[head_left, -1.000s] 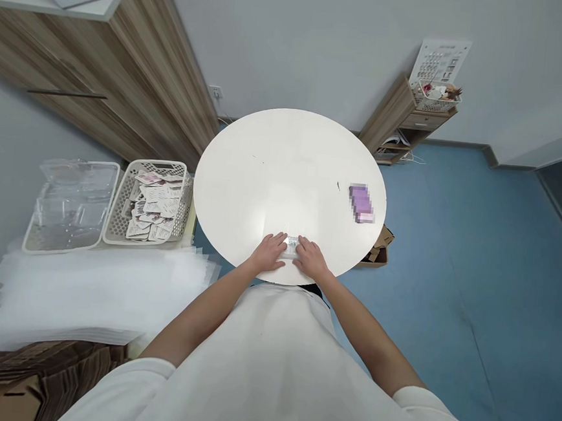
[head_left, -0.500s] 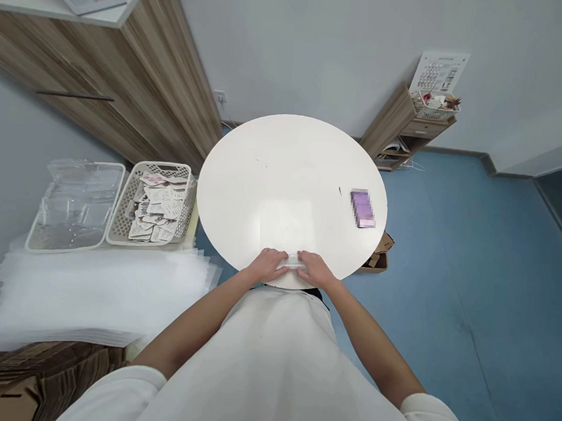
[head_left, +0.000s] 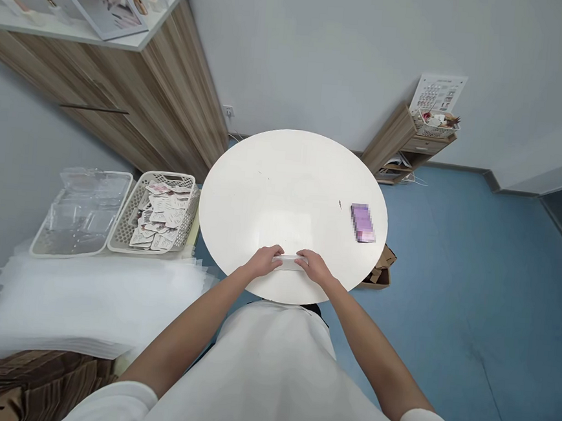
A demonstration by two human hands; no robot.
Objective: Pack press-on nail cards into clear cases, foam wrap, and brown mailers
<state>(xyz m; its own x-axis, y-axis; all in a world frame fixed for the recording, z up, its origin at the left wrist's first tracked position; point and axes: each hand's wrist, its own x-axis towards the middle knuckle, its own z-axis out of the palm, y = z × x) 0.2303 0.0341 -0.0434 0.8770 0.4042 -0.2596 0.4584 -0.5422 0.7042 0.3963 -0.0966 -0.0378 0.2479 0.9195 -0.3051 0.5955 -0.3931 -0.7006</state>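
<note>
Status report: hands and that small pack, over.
Left grip and right grip both closed on small pack, near table edge. Purple item apart, right side.

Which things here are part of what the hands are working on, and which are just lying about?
In hand: small translucent plastic box, gripped at its ends by the left hand and right hand, on the round white table.
Lying about: purple flat item on the table; white basket of printed cards; white basket of clear plastic trays; stack of white sheets.

No legible text.
The wall chart [head_left: 438,93], upper right, and the cards [head_left: 161,217] in the left basket [head_left: 127,214] carry print too small to read.
</note>
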